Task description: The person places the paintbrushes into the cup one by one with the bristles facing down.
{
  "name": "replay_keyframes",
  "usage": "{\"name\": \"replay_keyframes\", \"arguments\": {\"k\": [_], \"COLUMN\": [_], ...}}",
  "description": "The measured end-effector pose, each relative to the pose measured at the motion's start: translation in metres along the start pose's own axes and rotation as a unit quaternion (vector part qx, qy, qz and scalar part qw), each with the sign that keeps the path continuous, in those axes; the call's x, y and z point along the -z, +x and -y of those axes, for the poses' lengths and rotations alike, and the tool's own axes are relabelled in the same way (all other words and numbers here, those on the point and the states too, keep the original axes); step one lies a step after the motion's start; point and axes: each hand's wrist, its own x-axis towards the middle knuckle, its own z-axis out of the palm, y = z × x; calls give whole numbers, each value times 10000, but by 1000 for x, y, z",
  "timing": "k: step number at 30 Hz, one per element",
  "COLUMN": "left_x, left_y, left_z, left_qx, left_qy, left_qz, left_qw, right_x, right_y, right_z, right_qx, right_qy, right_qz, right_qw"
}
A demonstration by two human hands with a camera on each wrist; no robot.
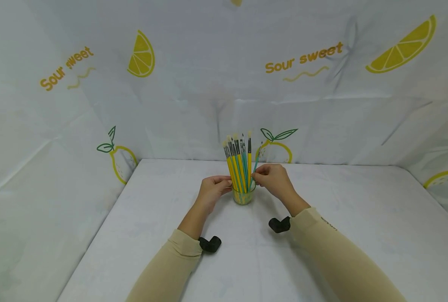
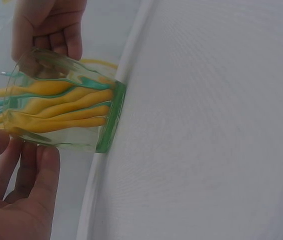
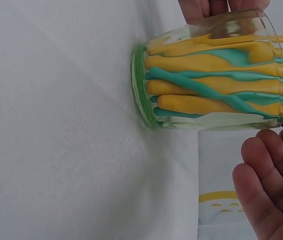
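Near the far side of the table stands a clear glass cup (image 1: 243,201) with a greenish base, holding a bunch of yellow and teal paintbrushes (image 1: 239,165), bristles up. On its left, my left hand (image 1: 212,189) holds the cup near the rim with thumb and fingers. My right hand (image 1: 274,179) pinches a teal paintbrush (image 1: 257,157) at the cup's right edge; this brush leans outward to the right, apart from the bunch. Through the glass in the right wrist view, a teal handle (image 3: 196,87) crosses slantwise over the thicker yellow handles (image 3: 191,102).
A white cloth covers the table (image 1: 360,226). Behind it hangs a white curtain (image 1: 194,121) with printed lemons and lettering, close past the table's far edge. Black wrist-worn pieces (image 1: 210,244) stick out from both beige sleeves (image 1: 337,247).
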Motion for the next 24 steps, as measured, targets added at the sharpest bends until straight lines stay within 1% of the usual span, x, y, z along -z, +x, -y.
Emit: {"name": "replay_keyframes", "arguments": {"k": [7,14,19,24], "left_x": [-6,-5,-4,-1], "left_y": [-20,0,1,0], "left_z": [-20,2,4,3], "left_qx": [-89,-97,-140,-147], "left_qy": [42,34,-17,27], "left_qz": [57,-106,-99,-95], "left_qw": [9999,9999,9999,9998], "right_x": [0,1,1,4], "right_y": [-1,-1,-2,-3], "right_z": [-2,-5,-7,-10], "right_qx": [-88,-150,-72,-121], "right_qy": [21,152,276,460], "right_qz": [32,69,76,118], "right_qw": [10000,9997,9996,9988]}}
